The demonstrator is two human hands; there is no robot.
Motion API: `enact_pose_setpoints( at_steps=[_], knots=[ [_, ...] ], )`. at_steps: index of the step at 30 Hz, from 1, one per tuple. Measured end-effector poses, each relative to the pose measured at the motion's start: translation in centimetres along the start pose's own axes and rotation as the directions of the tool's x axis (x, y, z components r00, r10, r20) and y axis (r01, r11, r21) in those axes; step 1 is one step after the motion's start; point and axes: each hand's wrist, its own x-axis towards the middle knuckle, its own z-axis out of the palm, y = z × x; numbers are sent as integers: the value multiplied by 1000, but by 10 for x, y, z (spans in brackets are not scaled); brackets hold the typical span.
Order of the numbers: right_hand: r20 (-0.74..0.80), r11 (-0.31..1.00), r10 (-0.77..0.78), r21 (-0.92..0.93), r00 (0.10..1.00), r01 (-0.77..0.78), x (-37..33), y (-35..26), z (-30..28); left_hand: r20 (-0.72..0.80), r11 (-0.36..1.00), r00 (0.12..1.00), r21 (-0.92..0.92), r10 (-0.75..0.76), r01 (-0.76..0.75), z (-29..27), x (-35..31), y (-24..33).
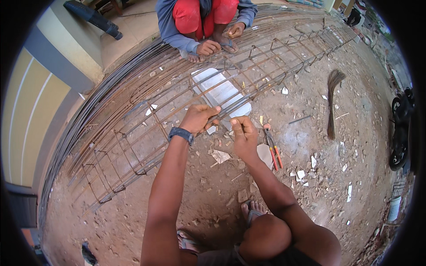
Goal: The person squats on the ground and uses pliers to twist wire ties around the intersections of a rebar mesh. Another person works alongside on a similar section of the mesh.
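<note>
A long rebar cage [140,172] with square stirrups runs diagonally across the ground in front of me. My left hand [196,119], with a dark band at the wrist, is closed on the cage's near bars around mid-length. Just right of it, my right hand [245,136] has its thumb and fingers pinched together beside the same bars. Whatever is between those fingertips is too small to make out. Pincers with red-orange handles [277,156] lie on the dirt to the right of my right hand. Farther right is a bundle of thin tie wire [331,106].
Across the cage a person [179,37] in red trousers squats, hands near the bars. Loose steel rods [73,126] lie along the wall at left. Under the cage rests a pale sheet [218,85]. Broken tile pieces [301,174] litter the dirt. A motorcycle [400,128] stands far right.
</note>
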Motion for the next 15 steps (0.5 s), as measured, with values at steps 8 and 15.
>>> enact_pose_setpoints(
  at_steps=[8,15],
  knots=[
    [237,820,473,235,849,-522,47,54,29,-34,973,977,100,211,-206,-1,10,-20],
    [334,707,378,498,863,-502,58,57,38,48,999,999,35,-22,21,-5,4,-1]
  ],
)
